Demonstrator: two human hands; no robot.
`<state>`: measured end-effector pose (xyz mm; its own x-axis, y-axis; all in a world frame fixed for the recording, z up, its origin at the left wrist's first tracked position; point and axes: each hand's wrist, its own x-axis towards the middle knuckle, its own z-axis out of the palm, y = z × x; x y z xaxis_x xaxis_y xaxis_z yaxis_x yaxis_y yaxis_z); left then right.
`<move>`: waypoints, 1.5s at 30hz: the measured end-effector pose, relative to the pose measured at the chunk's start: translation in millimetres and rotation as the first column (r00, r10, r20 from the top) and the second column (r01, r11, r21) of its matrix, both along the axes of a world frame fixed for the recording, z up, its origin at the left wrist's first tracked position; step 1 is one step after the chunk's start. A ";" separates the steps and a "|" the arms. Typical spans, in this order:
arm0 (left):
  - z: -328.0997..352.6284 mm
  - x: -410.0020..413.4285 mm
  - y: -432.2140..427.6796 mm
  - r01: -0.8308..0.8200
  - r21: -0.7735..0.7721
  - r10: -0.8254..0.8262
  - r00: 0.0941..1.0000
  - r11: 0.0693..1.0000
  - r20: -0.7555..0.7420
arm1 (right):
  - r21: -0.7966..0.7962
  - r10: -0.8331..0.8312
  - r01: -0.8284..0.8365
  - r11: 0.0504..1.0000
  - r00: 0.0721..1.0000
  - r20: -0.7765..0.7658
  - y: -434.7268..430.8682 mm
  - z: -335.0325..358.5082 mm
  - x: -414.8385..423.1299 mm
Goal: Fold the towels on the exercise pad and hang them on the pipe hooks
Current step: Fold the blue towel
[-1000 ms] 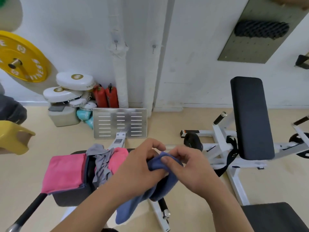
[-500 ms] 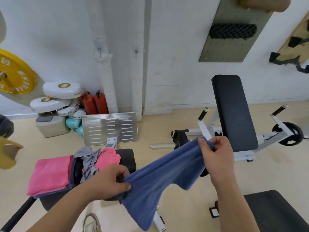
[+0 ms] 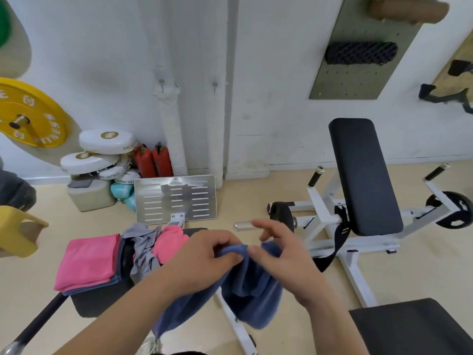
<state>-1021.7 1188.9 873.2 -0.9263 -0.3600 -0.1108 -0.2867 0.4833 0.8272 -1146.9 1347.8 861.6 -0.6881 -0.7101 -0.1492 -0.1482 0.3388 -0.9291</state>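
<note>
A blue towel (image 3: 252,290) hangs doubled in front of me, its top edge bunched between my hands. My left hand (image 3: 204,254) grips that edge with curled fingers. My right hand (image 3: 284,252) pinches the edge with thumb and a finger while the other fingers spread upward. To the left, the black exercise pad (image 3: 99,298) carries a folded pink towel (image 3: 87,262) on a blue one, a crumpled grey cloth (image 3: 143,249) and a bunched pink towel (image 3: 169,242). Two small hooks, one (image 3: 161,83) on the white wrapped pipe and another (image 3: 214,85) beside it, are bare.
A white-framed bench with a black pad (image 3: 363,175) stands to the right. A metal footplate (image 3: 176,198), red extinguishers (image 3: 153,160), white pads (image 3: 107,142) and a yellow weight plate (image 3: 28,116) line the wall. A black seat (image 3: 414,329) sits at bottom right, and a yellow chair (image 3: 18,234) at the left.
My hands, spread apart with the blue towel stretched between them half a second ago, have come together, so the towel now hangs doubled.
</note>
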 end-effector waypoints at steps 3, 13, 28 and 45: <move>3.7 -2.0 7.3 -0.068 0.023 0.069 0.995 0.997 -0.078 | -0.023 0.073 -0.072 0.997 0.997 0.039 -5.2 1.9 6.8; -24.9 9.7 -8.8 0.084 -0.019 -0.077 0.969 0.996 0.237 | -0.018 -0.411 0.411 0.911 0.912 0.013 7.2 -4.8 -11.9; -7.3 16.0 -19.5 -0.407 0.344 0.395 0.912 0.846 0.109 | 0.007 -0.585 0.658 0.753 0.665 0.463 25.8 -18.6 -19.2; -16.2 15.9 26.8 -0.420 0.531 0.469 0.882 0.736 0.047 | -0.138 -0.367 0.425 0.895 0.875 0.316 -12.6 9.2 43.7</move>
